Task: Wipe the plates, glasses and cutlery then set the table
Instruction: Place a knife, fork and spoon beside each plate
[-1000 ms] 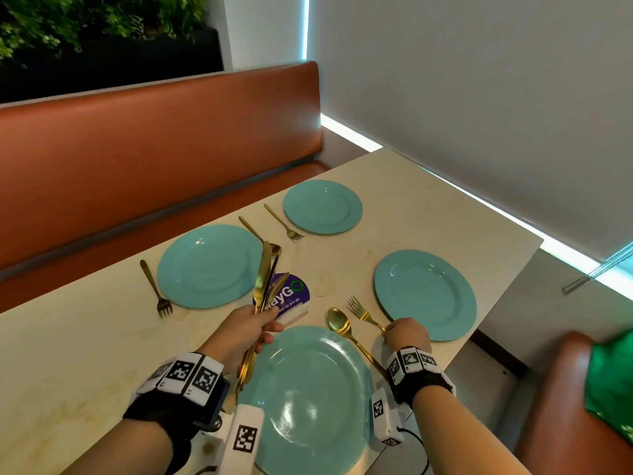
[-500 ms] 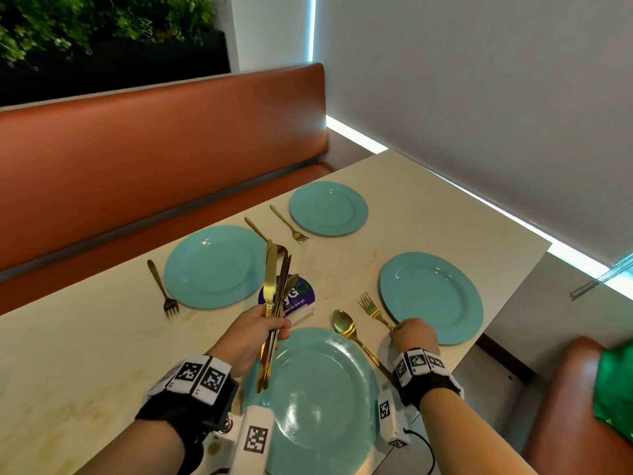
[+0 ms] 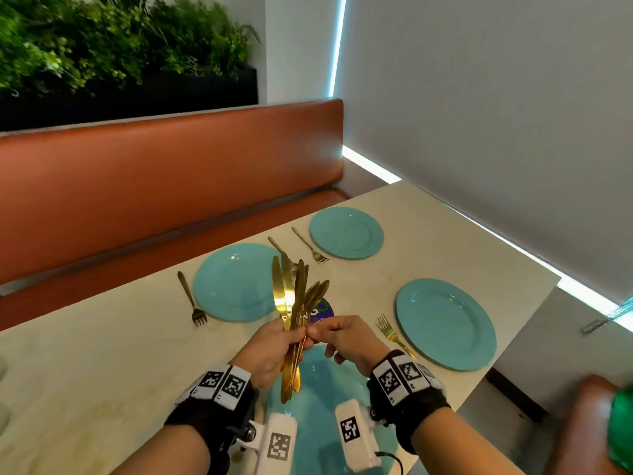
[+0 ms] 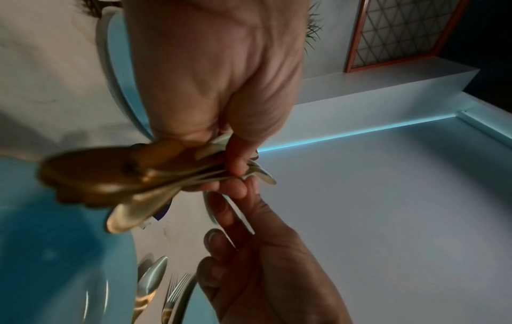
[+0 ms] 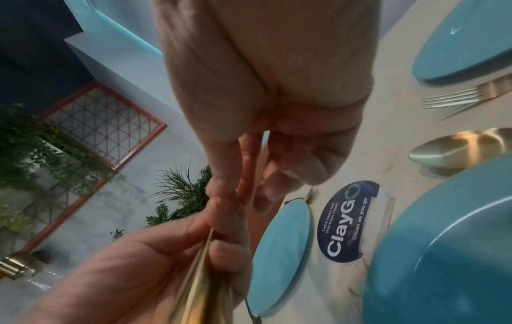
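Now up off the tabletop: right hand (image 3: 346, 341), a second ago down at about 4 o'clock beside the gold fork (image 3: 388, 332) by the right-hand round turquoise plate (image 3: 445, 323), raised to meet the left hand (image 3: 270, 351) over the nearest turquoise plate (image 3: 318, 382) at 6 o'clock. Left hand clenched around the bundle of gold knives and spoons (image 3: 293, 296), blades and bowls fanned upward, handles hanging below the fist above the near plate. Right fingertips (image 5: 221, 197) pinching at the bundle just where it leaves the left fist, apparently on a single handle; which piece, hard to tell from the wrist views. Gold spoon (image 5: 459, 149) lying on the pale stone table (image 3: 102, 371) at the near plate's right rim with the fork beside it, so probably that setting's spoon and fork down and the next piece being drawn out. Two more turquoise plates (image 3: 236, 282) at 11 and 12 o'clock, each with a gold fork (image 3: 191, 299) at its left; one further gold handle between them. Round purple sticker (image 5: 349, 221) reading ClayGO at table centre. No glasses in view, and no knife yet beside any plate, so setting judged well short of done. Risk: loose pieces slipping from the fan while one is pulled free.
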`<state>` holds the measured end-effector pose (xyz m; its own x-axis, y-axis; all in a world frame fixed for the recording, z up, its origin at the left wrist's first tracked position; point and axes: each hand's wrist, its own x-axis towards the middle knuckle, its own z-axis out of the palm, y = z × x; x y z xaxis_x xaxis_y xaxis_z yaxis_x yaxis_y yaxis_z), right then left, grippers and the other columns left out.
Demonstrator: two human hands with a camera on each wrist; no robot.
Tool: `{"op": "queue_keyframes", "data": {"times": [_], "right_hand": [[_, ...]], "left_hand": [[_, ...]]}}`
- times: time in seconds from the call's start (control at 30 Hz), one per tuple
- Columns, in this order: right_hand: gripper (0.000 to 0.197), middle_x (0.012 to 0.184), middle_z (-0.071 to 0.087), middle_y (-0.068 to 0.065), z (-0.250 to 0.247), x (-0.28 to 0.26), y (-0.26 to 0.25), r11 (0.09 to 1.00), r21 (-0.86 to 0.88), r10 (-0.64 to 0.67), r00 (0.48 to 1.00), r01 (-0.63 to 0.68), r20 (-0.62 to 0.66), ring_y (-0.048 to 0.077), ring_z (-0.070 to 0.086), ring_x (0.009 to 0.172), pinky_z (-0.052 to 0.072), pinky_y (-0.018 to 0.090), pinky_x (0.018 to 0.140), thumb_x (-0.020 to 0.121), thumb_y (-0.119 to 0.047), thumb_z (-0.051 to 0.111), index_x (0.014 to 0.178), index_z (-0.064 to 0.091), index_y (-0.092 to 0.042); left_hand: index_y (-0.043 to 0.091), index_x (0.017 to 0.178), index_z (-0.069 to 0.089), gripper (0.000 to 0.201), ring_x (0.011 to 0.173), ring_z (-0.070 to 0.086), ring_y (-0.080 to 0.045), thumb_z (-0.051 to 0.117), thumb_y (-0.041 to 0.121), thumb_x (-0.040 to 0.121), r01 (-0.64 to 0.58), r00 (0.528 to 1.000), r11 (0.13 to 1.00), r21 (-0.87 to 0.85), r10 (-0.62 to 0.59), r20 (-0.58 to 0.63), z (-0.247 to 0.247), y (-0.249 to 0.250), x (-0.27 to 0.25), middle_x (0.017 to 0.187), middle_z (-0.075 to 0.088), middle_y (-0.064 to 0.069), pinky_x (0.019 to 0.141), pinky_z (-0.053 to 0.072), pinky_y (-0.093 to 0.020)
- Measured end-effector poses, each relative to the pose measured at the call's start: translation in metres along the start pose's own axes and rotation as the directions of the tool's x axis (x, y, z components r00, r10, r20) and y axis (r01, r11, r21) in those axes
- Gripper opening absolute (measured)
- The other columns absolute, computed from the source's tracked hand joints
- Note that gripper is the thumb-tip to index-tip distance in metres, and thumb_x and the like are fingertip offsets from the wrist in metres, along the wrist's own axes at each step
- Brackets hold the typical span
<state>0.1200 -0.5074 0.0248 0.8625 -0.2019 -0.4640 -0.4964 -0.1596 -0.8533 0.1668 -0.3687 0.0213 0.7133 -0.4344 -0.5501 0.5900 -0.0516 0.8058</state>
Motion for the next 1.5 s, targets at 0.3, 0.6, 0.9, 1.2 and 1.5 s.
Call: {"op": "queue_keyframes", "data": {"times": [0.3, 0.6, 0.9, 1.2, 1.5], "right_hand": [[0.003, 0.071, 0.065, -0.003, 0.030, -0.007, -0.013, 1.000, 0.013, 0.025, 0.996, -0.024, -0.090, 0.009, 0.050, 0.064, 0.038, 0.019, 0.054, 0.077, -0.019, 0.072, 0.078, 0.074, -0.016], [0.018, 0.087, 0.069, -0.005, 0.046, -0.012, -0.027, 0.212, -0.835, -0.642, 0.717, 0.508, 0.273, 0.019, 0.058, 0.089, 0.049, 0.028, 0.060, 0.079, -0.016, 0.060, 0.085, 0.074, -0.026], [0.021, 0.067, 0.065, -0.015, 0.004, 0.019, -0.032, -0.047, -0.682, -0.626, 0.510, 0.730, 0.590, 0.007, 0.062, 0.065, 0.046, 0.014, 0.049, 0.059, -0.013, 0.075, 0.066, 0.067, -0.031], [0.023, 0.063, 0.064, -0.012, -0.060, 0.098, -0.029, -0.082, -0.586, -0.589, 0.435, 0.806, 0.681, 0.010, 0.060, 0.063, 0.046, 0.017, 0.044, 0.077, -0.034, 0.048, 0.066, 0.067, -0.027], [0.021, 0.082, 0.067, 0.000, -0.108, 0.140, -0.037, 0.243, -0.502, -0.519, 0.549, 0.830, 0.656, 0.015, 0.059, 0.079, 0.047, 0.025, 0.065, 0.083, -0.025, 0.045, 0.084, 0.064, -0.016]], "left_hand": [[0.007, 0.101, 0.059, 0.012, 0.069, 0.061, -0.014, 0.050, 0.004, 0.095, 0.005, 1.000, 1.000, 0.018, -0.006, 0.012, -0.024, 0.000, -0.019, 0.076, 0.065, -0.007, 0.059, 0.047, -0.024], [0.009, 0.093, 0.060, 0.019, 0.062, 0.056, -0.014, 0.043, 0.000, 0.096, 0.007, 0.999, 0.996, 0.091, -0.011, 0.047, -0.044, 0.010, -0.031, 0.079, 0.064, -0.009, 0.051, 0.040, -0.021], [0.005, 0.095, 0.063, 0.019, 0.054, 0.058, -0.010, 0.044, 0.001, 0.095, 0.048, 0.993, 0.983, 0.178, -0.066, 0.101, -0.029, 0.019, -0.003, 0.073, 0.064, -0.007, 0.052, 0.041, -0.023], [0.005, 0.075, 0.058, 0.022, 0.048, 0.055, -0.011, 0.049, -0.004, 0.092, 0.045, 0.992, 0.962, 0.268, -0.075, 0.103, 0.012, 0.047, 0.054, 0.061, 0.060, -0.006, 0.046, 0.041, -0.019], [0.010, 0.084, 0.057, 0.017, 0.051, 0.053, -0.007, 0.049, 0.000, 0.094, 0.068, 0.997, 0.950, 0.306, -0.077, 0.020, 0.041, 0.062, 0.104, 0.065, 0.060, -0.002, 0.054, 0.043, -0.020]]}}
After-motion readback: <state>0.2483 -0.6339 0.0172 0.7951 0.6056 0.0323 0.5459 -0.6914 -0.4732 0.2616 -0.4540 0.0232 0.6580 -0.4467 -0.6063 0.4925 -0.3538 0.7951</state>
